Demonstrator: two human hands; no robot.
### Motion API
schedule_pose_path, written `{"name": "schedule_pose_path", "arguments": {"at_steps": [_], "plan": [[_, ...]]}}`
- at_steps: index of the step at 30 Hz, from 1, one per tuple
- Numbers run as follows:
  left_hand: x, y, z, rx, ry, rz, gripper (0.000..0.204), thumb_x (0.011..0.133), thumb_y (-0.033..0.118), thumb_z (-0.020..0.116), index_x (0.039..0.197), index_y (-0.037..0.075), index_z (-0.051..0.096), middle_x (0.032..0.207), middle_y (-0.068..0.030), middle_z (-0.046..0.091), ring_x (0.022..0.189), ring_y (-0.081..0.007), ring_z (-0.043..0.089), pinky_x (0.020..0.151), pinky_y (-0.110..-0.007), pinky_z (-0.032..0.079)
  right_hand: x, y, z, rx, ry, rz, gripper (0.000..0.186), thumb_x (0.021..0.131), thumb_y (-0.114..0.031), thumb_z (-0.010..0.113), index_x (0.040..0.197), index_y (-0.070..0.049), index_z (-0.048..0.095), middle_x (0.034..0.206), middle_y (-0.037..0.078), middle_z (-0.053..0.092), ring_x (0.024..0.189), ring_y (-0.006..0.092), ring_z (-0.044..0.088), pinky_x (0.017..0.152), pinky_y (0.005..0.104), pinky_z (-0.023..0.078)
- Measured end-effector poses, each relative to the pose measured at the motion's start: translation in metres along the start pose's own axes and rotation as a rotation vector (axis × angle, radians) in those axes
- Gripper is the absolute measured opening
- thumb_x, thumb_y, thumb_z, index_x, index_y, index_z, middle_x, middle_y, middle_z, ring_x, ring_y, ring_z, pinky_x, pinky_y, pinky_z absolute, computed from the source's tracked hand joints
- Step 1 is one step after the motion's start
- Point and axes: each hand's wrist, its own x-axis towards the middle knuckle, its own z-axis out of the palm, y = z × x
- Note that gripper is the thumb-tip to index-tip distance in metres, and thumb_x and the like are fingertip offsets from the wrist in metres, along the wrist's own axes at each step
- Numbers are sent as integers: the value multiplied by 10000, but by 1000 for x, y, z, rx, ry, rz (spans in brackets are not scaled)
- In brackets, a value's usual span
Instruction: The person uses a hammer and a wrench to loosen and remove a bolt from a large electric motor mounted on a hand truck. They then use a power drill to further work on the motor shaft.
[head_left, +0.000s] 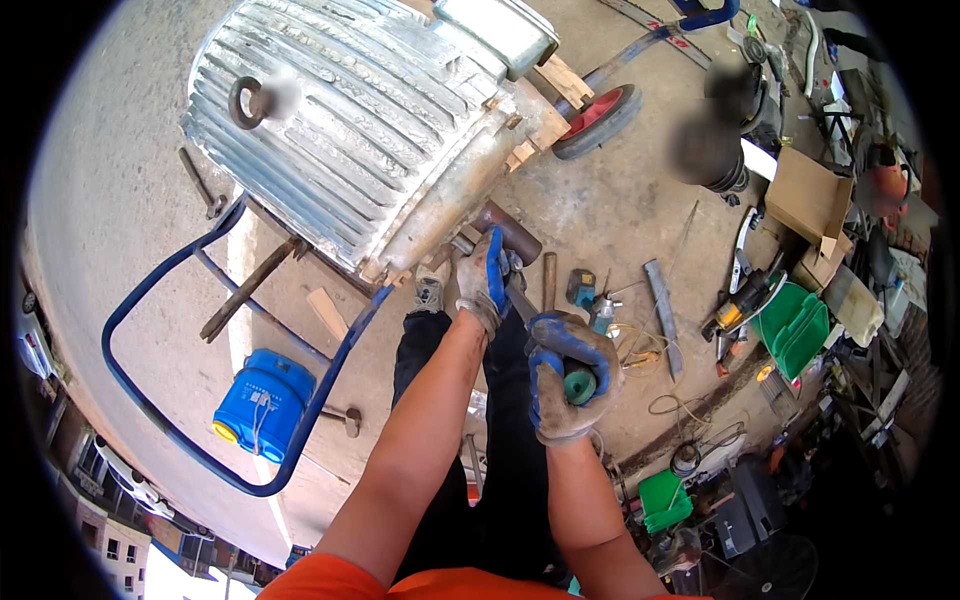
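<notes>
A large silver finned electric motor [330, 125] lies at the upper left, with a dark brown cylindrical shaft [515, 236] sticking out of its lower right end. My left hand [482, 272], in a grey and blue work glove, is closed beside that shaft. Small metal parts show at its fingers, too covered to name. Lower right, my right hand [572, 375], gloved alike, is wrapped round a tool with a green round end [579, 386]. Between the two hands runs a grey metal bar [521, 302]. Whether it belongs to that tool, I cannot tell.
Under the motor is a blue tubular cart frame [130, 370] with a red-hubbed wheel [600, 120]. A blue jug [264, 405] stands inside its handle. A wooden handle [549, 280], a cordless tool [581, 288] and a metal strip [662, 315] lie right. Green bins [792, 328] and clutter line the far right.
</notes>
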Motion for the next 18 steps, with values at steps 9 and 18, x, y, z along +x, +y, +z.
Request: {"name": "schedule_pose_path", "arguments": {"at_steps": [9,18], "plan": [[9,-3,-6,374,118,40,231,930,241,576,977,29,654,810,-50,650,669,-134,590,603,-301,469,35,5,-1,285,88,103,236,715,97,581,946,55,613,913,141,662,738,162,622,671,257,514],[2,0,4,71,219,-124,215,902,277,613,806,85,618,634,-35,564,543,-146,535,487,-298,404,64,18,-9,306,86,201,171,818,-1,588,969,78,575,850,142,623,651,174,587,635,320,515]]}}
